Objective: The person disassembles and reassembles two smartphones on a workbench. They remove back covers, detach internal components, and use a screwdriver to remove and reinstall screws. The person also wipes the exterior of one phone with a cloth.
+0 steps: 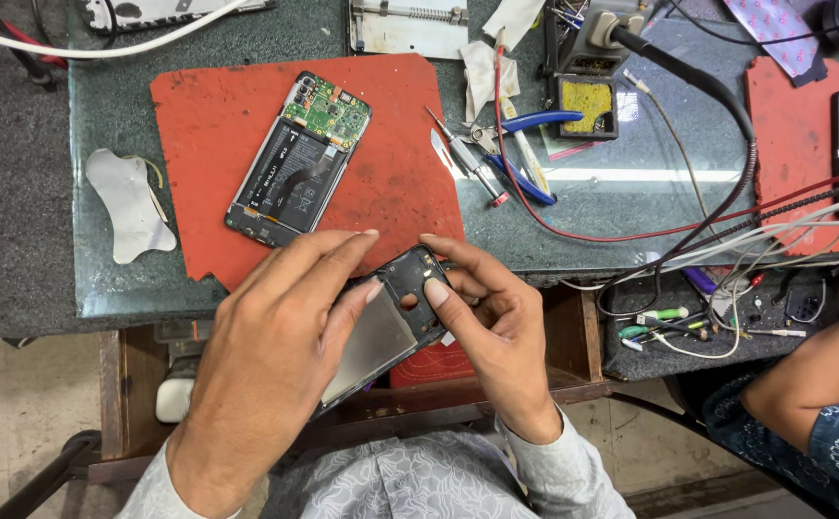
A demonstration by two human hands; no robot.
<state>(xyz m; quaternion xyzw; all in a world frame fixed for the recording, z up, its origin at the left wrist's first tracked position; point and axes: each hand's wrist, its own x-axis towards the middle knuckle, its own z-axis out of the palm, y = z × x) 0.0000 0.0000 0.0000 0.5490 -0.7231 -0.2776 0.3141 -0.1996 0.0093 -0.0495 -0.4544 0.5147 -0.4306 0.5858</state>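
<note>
Both my hands hold a dark phone back cover, inner side up, just off the near edge of the workbench. My left hand grips its lower part, thumb and fingers wrapped over the grey inner panel. My right hand pinches the top end near the camera cutout, thumb pressing on the frame. An opened phone, with black battery and green circuit board showing, lies face down on a red mat just beyond my hands.
A white plastic opening tool lies left of the mat. Blue-handled pliers, a screwdriver, a soldering stand and tangled cables sit to the right. Another person's arm in a blue patterned sleeve is at lower right.
</note>
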